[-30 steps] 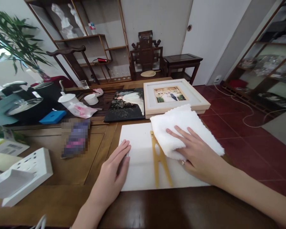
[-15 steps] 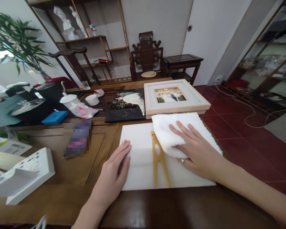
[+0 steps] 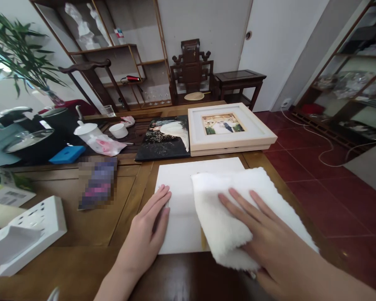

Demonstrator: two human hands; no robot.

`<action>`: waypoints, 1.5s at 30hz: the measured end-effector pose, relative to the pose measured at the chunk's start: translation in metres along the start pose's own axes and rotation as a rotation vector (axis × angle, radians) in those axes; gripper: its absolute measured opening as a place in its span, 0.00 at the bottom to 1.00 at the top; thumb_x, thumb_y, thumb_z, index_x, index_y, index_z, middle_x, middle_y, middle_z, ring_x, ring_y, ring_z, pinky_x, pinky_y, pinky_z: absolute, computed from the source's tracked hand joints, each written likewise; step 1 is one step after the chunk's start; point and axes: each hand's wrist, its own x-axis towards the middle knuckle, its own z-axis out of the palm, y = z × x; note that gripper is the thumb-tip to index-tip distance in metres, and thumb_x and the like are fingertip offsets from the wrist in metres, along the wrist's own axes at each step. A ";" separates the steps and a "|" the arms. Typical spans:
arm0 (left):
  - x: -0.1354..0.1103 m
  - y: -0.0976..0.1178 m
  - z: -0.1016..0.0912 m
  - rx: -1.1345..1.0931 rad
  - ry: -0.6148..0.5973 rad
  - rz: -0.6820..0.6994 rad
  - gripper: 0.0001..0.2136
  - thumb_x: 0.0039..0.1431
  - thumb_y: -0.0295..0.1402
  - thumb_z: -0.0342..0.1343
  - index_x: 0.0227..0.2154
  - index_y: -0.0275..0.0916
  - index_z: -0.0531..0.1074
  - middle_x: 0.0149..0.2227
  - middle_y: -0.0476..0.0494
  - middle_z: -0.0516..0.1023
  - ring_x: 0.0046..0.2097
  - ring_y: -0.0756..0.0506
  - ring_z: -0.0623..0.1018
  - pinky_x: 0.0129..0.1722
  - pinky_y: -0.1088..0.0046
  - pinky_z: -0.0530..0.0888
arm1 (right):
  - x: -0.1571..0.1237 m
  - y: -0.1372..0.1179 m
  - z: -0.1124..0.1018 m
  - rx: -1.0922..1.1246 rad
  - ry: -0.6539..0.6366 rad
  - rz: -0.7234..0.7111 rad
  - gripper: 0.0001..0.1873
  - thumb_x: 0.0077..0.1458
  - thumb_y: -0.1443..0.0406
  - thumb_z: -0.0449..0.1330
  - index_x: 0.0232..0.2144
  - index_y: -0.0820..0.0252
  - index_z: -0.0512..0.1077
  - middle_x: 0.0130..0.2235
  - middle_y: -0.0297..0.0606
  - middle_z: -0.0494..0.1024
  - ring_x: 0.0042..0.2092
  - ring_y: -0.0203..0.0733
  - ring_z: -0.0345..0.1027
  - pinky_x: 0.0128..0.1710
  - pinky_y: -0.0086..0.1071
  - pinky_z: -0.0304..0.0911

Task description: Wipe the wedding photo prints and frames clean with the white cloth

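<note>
A white fluffy cloth (image 3: pixel 225 209) lies under my right hand (image 3: pixel 263 234), whose fingers spread over its top and press it down. One edge of the cloth is tucked near the thumb side of that hand. Beneath the cloth is a flat white board (image 3: pixel 178 209) on the wooden table. Only a small lower bit of a yellow A-shaped piece (image 3: pixel 203 240) on the board shows; the cloth covers the rest. My left hand (image 3: pixel 150 221) rests with outstretched fingers on the board's left edge, holding nothing.
Behind the board are a light wooden picture frame (image 3: pixel 232 142) and a dark photo panel (image 3: pixel 163 146). To the left stand a white stand-like box (image 3: pixel 50 221), a blue block (image 3: pixel 67 154), a white cup (image 3: pixel 118 131) and a dark pot (image 3: pixel 31 144).
My right hand has swept the cloth toward me, over the yellow piece and the board's near edge. The left hand stays on the board's left edge.
</note>
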 end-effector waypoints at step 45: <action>0.000 -0.004 0.000 0.005 -0.019 0.019 0.17 0.62 0.32 0.47 0.52 0.36 0.67 0.58 0.40 0.67 0.60 0.43 0.64 0.60 0.59 0.62 | 0.021 -0.024 0.019 0.082 -0.019 -0.138 0.12 0.46 0.64 0.59 0.35 0.55 0.77 0.66 0.39 0.43 0.64 0.71 0.25 0.54 0.71 0.23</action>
